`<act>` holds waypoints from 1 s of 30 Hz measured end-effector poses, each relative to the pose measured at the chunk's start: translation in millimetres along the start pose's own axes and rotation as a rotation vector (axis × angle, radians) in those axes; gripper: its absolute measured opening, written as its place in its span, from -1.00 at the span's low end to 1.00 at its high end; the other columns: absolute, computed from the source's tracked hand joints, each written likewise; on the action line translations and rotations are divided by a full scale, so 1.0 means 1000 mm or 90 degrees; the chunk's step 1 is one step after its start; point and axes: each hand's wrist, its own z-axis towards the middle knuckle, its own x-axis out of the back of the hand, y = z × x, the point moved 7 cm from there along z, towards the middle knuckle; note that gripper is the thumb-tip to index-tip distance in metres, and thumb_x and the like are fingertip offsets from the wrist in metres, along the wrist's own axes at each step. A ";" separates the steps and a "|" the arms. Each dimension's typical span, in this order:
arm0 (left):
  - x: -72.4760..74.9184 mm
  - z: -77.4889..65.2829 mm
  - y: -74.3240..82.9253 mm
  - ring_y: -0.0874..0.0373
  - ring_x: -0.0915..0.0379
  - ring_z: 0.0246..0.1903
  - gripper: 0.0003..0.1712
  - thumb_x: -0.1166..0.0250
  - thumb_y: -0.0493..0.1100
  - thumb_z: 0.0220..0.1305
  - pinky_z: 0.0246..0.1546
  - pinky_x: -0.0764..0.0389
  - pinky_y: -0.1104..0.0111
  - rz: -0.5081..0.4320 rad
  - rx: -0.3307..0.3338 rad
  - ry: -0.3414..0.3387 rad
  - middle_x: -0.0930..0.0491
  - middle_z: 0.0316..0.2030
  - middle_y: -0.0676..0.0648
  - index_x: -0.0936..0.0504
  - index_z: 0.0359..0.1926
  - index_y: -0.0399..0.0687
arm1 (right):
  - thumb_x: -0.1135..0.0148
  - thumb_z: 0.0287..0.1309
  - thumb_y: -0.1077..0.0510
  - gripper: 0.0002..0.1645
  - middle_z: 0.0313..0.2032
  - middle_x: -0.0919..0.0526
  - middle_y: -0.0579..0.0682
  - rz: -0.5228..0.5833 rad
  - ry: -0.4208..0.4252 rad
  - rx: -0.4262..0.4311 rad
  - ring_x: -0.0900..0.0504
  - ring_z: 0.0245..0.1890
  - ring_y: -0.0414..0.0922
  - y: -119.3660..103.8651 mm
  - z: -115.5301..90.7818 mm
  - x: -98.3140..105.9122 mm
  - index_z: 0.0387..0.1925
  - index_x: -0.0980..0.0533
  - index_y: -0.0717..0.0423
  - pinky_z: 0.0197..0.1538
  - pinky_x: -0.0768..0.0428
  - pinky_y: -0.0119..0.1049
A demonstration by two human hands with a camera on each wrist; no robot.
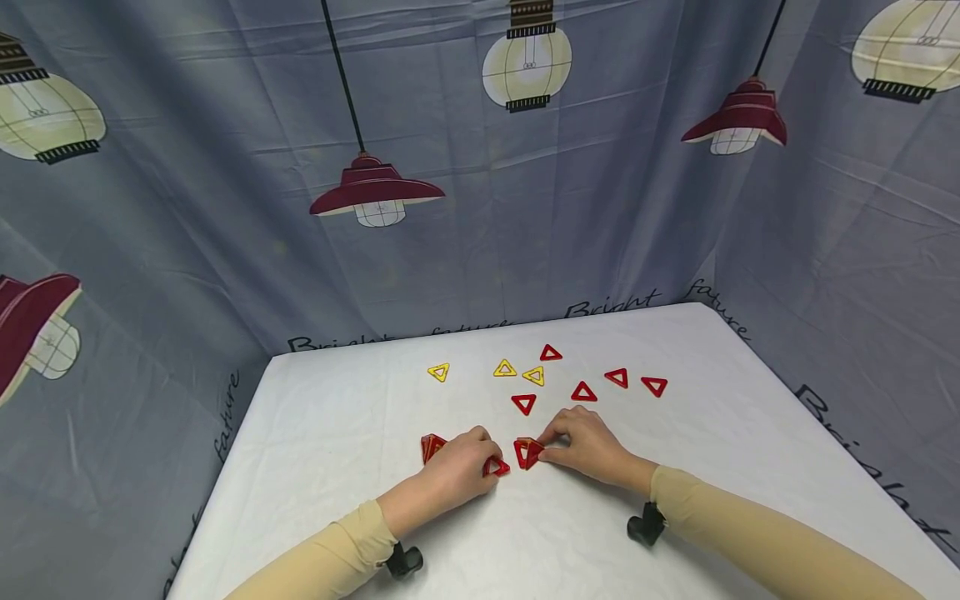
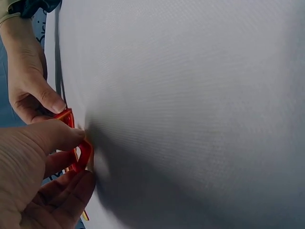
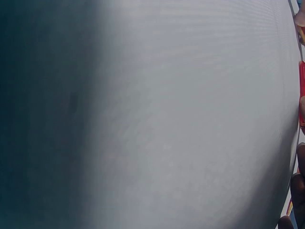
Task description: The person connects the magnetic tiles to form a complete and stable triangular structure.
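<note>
My left hand (image 1: 457, 465) pinches a hollow red triangle (image 1: 495, 467) between thumb and fingers, low over the white table. In the left wrist view this triangle (image 2: 85, 155) shows an orange edge. To its right my right hand (image 1: 588, 446) holds a red piece built of joined triangles (image 1: 527, 452) by its right side, thumb and fingertips on it. Another red piece of several triangles (image 1: 431, 447) stands just behind the left hand, partly hidden by it. Only a sliver of red (image 3: 302, 86) and some fingertips show at the right wrist view's edge.
Several loose red triangles, one of them a near triangle (image 1: 524, 403), lie beyond the hands, mostly toward the right. Among them and to the left are yellow triangles (image 1: 505, 368). The white tabletop (image 1: 337, 433) meets a grey-blue curtain (image 1: 450, 250) at the back.
</note>
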 end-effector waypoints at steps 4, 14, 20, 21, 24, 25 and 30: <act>0.000 0.000 -0.001 0.26 -0.44 -0.34 -0.77 -0.49 -0.18 0.15 -0.22 -0.54 0.42 0.001 -0.009 0.020 -0.52 -0.25 0.08 -0.72 -0.15 -0.03 | -0.60 0.03 -0.10 -0.78 -0.30 -0.58 -0.48 0.000 -0.001 0.000 -0.49 -0.12 -0.26 0.000 0.000 0.000 -0.25 -0.75 -0.32 0.05 -0.44 -0.09; -0.005 0.004 -0.010 0.28 -0.41 -0.35 -0.75 -0.46 -0.12 0.20 -0.25 -0.53 0.44 -0.066 0.036 0.034 -0.55 -0.25 0.06 -0.70 -0.11 -0.07 | -0.61 0.02 -0.08 -0.78 -0.29 -0.58 -0.48 0.002 -0.002 -0.006 -0.48 -0.12 -0.27 0.000 0.000 0.000 -0.25 -0.75 -0.32 0.06 -0.44 -0.09; -0.005 0.004 -0.011 0.27 -0.45 -0.28 -0.73 -0.44 -0.11 0.25 -0.18 -0.55 0.41 -0.083 0.038 0.032 -0.58 -0.20 0.06 -0.69 -0.06 -0.07 | -0.62 0.02 -0.07 -0.77 -0.29 -0.58 -0.47 0.001 -0.001 -0.005 -0.48 -0.13 -0.26 -0.001 0.000 0.001 -0.25 -0.75 -0.31 0.05 -0.44 -0.10; -0.005 0.004 -0.010 0.27 -0.46 -0.26 -0.73 -0.43 -0.12 0.26 -0.16 -0.55 0.41 -0.079 0.034 0.034 -0.59 -0.19 0.06 -0.69 -0.05 -0.07 | -0.62 0.01 -0.07 -0.77 -0.29 -0.58 -0.47 0.002 -0.001 -0.004 -0.48 -0.12 -0.26 -0.001 0.000 0.001 -0.24 -0.75 -0.30 0.05 -0.44 -0.10; -0.004 0.004 -0.009 0.26 -0.49 -0.22 -0.74 -0.42 -0.12 0.26 -0.12 -0.56 0.39 -0.067 0.023 0.041 -0.59 -0.17 0.07 -0.71 -0.04 -0.04 | -0.61 0.02 -0.06 -0.77 -0.29 -0.58 -0.47 0.000 0.000 -0.001 -0.49 -0.12 -0.26 -0.001 0.000 0.001 -0.24 -0.75 -0.30 0.06 -0.44 -0.09; -0.004 0.004 -0.009 0.25 -0.49 -0.22 -0.74 -0.41 -0.12 0.27 -0.11 -0.56 0.38 -0.065 0.022 0.042 -0.59 -0.17 0.07 -0.71 -0.03 -0.04 | -0.61 0.02 -0.07 -0.77 -0.29 -0.58 -0.47 -0.002 0.001 0.000 -0.49 -0.12 -0.26 -0.001 0.000 0.001 -0.24 -0.75 -0.30 0.06 -0.44 -0.09; -0.006 0.003 -0.013 0.27 -0.44 -0.25 -0.74 -0.42 -0.12 0.25 -0.16 -0.54 0.40 -0.080 0.036 0.037 -0.57 -0.17 0.08 -0.71 -0.05 -0.06 | -0.62 0.02 -0.07 -0.77 -0.29 -0.59 -0.47 -0.005 0.005 0.002 -0.50 -0.13 -0.26 0.000 0.000 0.000 -0.24 -0.75 -0.29 0.05 -0.44 -0.10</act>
